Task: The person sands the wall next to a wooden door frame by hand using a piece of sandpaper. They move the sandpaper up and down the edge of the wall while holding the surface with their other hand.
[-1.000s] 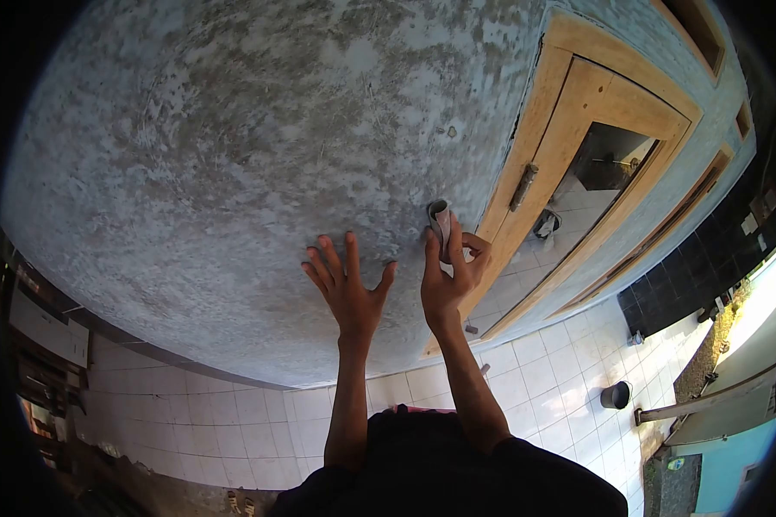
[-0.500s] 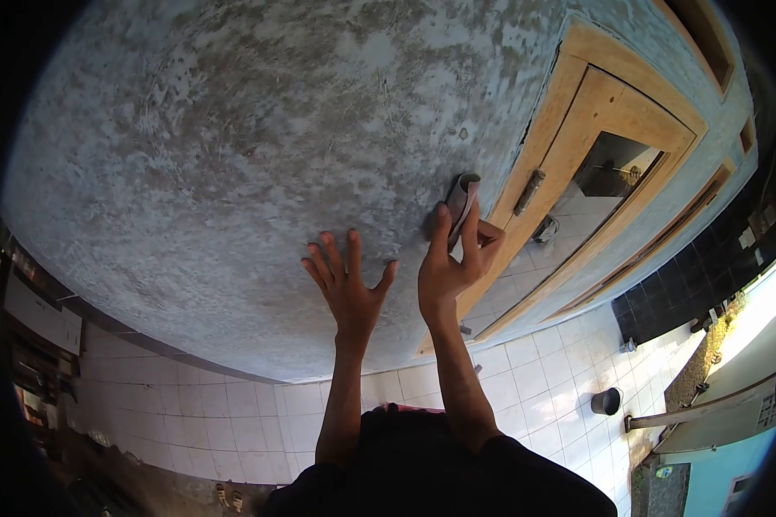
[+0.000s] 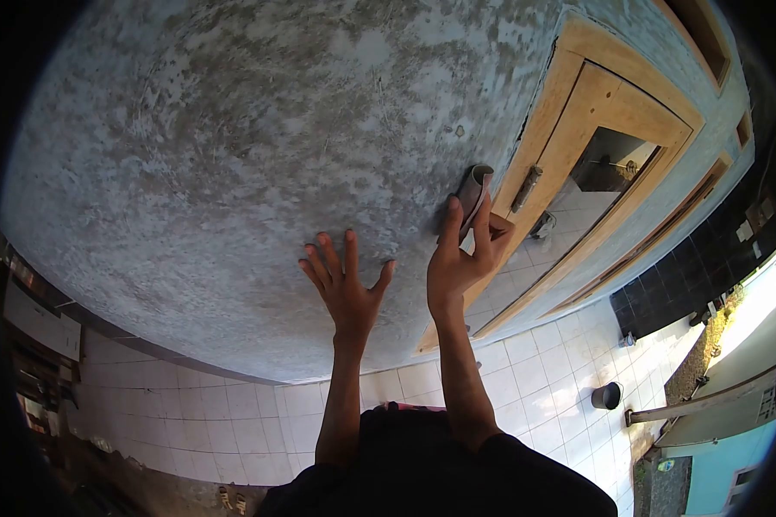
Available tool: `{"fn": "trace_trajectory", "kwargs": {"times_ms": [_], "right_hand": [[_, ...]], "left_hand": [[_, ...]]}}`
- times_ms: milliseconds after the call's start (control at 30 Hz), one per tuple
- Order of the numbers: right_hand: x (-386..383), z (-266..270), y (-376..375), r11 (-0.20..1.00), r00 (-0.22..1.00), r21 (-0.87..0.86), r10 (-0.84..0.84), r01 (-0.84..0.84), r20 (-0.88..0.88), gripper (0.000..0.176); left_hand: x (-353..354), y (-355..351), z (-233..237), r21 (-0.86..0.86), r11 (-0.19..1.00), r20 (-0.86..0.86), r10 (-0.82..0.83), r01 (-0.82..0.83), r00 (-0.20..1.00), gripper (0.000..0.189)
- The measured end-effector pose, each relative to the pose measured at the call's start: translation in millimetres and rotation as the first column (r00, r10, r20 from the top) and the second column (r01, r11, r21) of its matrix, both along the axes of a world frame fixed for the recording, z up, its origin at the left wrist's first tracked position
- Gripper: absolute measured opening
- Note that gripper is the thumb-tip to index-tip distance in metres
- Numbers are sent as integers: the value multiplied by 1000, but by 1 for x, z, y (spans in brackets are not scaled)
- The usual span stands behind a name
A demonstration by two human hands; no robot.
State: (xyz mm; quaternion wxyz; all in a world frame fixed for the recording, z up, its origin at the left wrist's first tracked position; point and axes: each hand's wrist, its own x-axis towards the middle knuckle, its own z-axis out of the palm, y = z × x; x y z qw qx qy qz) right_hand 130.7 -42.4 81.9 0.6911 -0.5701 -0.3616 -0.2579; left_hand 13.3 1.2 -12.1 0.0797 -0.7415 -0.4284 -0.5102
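A blotchy grey-blue wall (image 3: 233,172) fills most of the view. My left hand (image 3: 347,289) lies against it with the fingers spread, holding nothing. To its right, my right hand (image 3: 464,258) grips a curled grey-brown sheet (image 3: 472,196), which looks like sandpaper, between thumb and fingers and touches the wall with it. The sheet's rolled upper end shows above the fingers, just left of the wooden window frame.
Right of my right hand is a wooden frame (image 3: 569,65) with a glass pane and a metal hinge (image 3: 527,189). Below are white floor tiles (image 3: 526,370), a dark bucket (image 3: 606,396) and a pair of sandals (image 3: 233,500). A cabinet (image 3: 39,314) stands at far left.
My right hand and the curled sheet have moved slightly right and up along the wall, closer to the wooden frame. My left hand has hardly moved.
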Motion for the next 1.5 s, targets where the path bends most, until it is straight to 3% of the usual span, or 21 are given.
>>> {"fn": "trace_trajectory", "kwargs": {"times_ms": [233, 467, 600, 667, 700, 767, 833, 967, 1067, 1267, 1400, 1500], "right_hand": [[-14, -55, -1, 993, 997, -93, 73, -71, 14, 42], [-6, -4, -1, 999, 998, -11, 41, -42, -36, 40], [-12, -49, -2, 997, 997, -33, 73, -74, -29, 41], [-12, -70, -4, 991, 989, -137, 23, -3, 146, 41], [-10, -69, -3, 991, 989, -134, 22, -3, 145, 41], [0, -60, -4, 997, 999, -63, 43, -44, -25, 40], [8, -44, -2, 998, 1000, -54, -13, 14, 21, 41], [-2, -44, -5, 998, 996, -49, 35, -39, -88, 43], [-7, -75, -3, 993, 995, -120, 5, 7, 99, 45], [-9, -34, 0, 997, 997, -36, 74, -74, -15, 46], [-9, -53, 0, 996, 997, -53, 69, -67, 36, 41], [-7, -79, -1, 993, 992, -120, 20, -5, 125, 48]], "left_hand": [[0, 1, -2, 0, 1000, 0, 11, -11, 1000, 82], [-1, -1, 0, -1, 1000, -3, 8, -8, 1000, 81], [-1, 0, -1, -1, 1000, 5, 9, -9, 1000, 82], [-1, 1, -1, 6, 1000, 2, 6, -6, 1000, 82], [-1, 1, -1, 5, 1000, -6, 10, -10, 1000, 82], [-2, 1, -1, -2, 1000, -18, 13, -13, 1000, 83], [-2, 1, 1, 20, 1000, -68, 24, -23, 997, 93], [-3, 1, 2, 27, 1000, -61, 14, -12, 998, 93], [-2, 1, 1, 26, 1000, -54, 9, -8, 999, 93], [-2, 0, 2, 24, 1000, -65, 14, -12, 998, 94], [-3, 0, 2, 22, 1000, -59, 5, -4, 998, 94], [-5, 0, 0, 33, 999, -65, 14, -12, 998, 94]]}}
